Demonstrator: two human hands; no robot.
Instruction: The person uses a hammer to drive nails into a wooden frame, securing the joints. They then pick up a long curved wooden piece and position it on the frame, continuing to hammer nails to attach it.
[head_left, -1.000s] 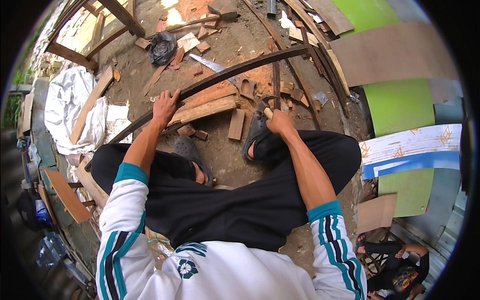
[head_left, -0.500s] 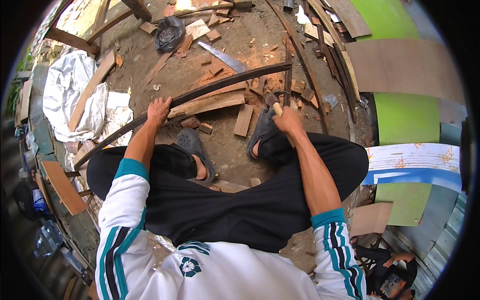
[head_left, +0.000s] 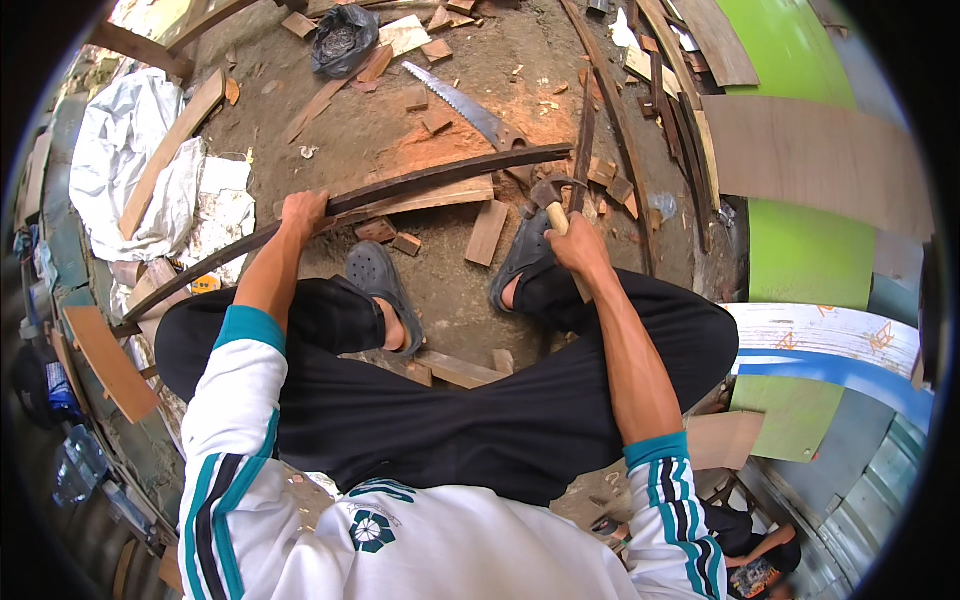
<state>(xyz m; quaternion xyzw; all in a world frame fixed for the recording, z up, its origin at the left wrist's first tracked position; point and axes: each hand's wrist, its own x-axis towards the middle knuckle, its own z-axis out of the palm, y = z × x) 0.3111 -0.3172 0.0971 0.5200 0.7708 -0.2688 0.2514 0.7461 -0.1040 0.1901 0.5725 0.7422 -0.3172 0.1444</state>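
Note:
My left hand [head_left: 304, 213] is closed round a long dark wooden strip [head_left: 430, 177], which slants from beside my left knee up to the right in front of my feet. In my right hand [head_left: 580, 244] is a claw hammer [head_left: 553, 196], gripped by its pale wooden handle, its metal head just below the strip's far end. Under the strip lies a lighter board [head_left: 420, 200], partly covered by it. Small wood blocks [head_left: 487, 233] are scattered by my dark clogs [head_left: 378, 287]. A handsaw [head_left: 470, 112] rests on the ground beyond the strip.
White sheeting [head_left: 120, 160] with a plank [head_left: 175, 155] on it lies at the left. A black plastic bag [head_left: 344, 42] stands at the far side. Long strips [head_left: 620, 130] and green panels [head_left: 810, 250] line the right. Another person [head_left: 755, 550] sits at the lower right.
The strip's right end sits lower, and my left hand has shifted slightly left and nearer with it. More of the saw's handle shows. The hammer stays in my right hand.

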